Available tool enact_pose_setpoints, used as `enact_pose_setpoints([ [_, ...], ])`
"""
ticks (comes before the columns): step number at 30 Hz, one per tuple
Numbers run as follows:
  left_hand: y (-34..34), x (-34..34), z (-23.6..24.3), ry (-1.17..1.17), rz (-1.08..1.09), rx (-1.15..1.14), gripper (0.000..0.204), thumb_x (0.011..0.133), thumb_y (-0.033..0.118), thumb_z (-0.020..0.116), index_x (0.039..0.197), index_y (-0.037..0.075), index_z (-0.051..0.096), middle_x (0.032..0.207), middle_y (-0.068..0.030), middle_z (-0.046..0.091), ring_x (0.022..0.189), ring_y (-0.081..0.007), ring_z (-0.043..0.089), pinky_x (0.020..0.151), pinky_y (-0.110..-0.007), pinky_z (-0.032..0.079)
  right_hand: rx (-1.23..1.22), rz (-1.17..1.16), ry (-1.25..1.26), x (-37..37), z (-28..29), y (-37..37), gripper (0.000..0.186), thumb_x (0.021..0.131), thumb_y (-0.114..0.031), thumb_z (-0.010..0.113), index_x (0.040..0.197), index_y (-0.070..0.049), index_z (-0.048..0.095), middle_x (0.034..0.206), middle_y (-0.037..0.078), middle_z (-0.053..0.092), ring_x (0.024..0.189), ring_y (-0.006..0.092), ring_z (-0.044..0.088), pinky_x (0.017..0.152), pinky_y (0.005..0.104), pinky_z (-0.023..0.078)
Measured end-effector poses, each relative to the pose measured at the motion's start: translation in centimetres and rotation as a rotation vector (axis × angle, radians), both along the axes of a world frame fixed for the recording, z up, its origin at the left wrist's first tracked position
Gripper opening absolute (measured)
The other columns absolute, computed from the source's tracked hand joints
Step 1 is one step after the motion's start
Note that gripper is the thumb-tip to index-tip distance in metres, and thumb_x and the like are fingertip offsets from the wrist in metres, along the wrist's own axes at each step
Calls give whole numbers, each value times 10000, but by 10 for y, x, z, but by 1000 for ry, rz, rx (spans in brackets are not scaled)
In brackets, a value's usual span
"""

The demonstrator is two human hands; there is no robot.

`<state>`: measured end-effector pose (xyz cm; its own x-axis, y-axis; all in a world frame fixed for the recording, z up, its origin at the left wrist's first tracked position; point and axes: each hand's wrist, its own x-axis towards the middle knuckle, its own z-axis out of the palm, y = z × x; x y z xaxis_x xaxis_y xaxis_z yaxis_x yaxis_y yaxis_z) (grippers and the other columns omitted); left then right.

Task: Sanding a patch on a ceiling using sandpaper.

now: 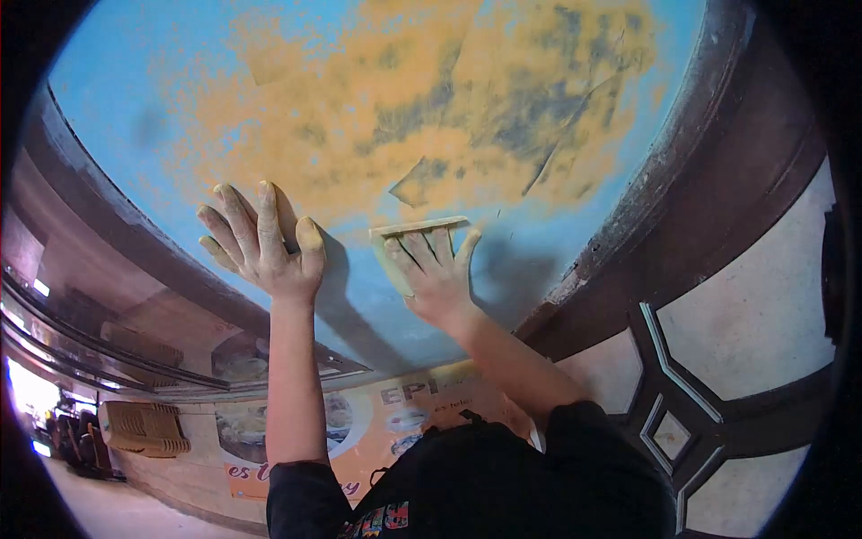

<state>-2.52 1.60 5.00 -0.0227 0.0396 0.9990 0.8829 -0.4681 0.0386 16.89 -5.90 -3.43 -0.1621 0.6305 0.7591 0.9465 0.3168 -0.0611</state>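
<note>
Pressing flat against the blue painted panel [117,99], the left hand [265,247] has its fingers spread wide and grips nothing, its fingertips touching the edge of the sanded orange patch [359,117]. The right hand [431,274] lies with fingers extended over a pale sanding block [418,226], which sits just beyond its fingertips against the panel, below the patch. A dark brown frame [700,189] runs beside that hand.

Right hand [435,274] presses sanding block [418,226] on blue surface [135,81]; left hand [265,242] flat.
</note>
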Motion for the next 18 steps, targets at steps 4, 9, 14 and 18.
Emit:
enact_pose_setpoints([
  [4, -2, 5, 1, 1, 12, -4, 497, 915, 465, 463, 1323, 198, 564, 1494, -154, 361, 1434, -370, 197, 1162, -477, 6, 285, 57, -85, -10, 80, 24, 694, 715, -188, 681, 1375, -244, 474, 1434, 14, 422, 1352, 358, 337, 909, 812, 118],
  [9, -8, 9, 1, -2, 12, -8, 511, 916, 476, 465, 1331, 193, 558, 1489, -155, 368, 1435, -366, 196, 1162, -475, 6, 417, 83, -1, -30, 199, 26, 712, 726, -164, 671, 1397, -245, 447, 1491, 2, 364, 1385, 335, 305, 945, 792, 131],
  [14, -14, 9, 0, 43, 29, -13, 493, 892, 361, 526, 1333, 141, 550, 1501, -179, 340, 1442, -362, 182, 1154, -487, 31, 256, 67, -2, -22, 131, 8, 709, 724, -167, 668, 1396, -229, 449, 1470, 0, 396, 1377, 333, 318, 973, 781, 97],
  [18, -16, 13, -4, 3, -7, -11, 473, 889, 424, 500, 1276, 173, 606, 1484, -165, 374, 1433, -374, 199, 1161, -486, 8, 102, 81, 19, -7, 47, -3, 732, 709, -156, 668, 1401, -250, 448, 1453, -10, 424, 1366, 340, 337, 955, 796, 67],
])
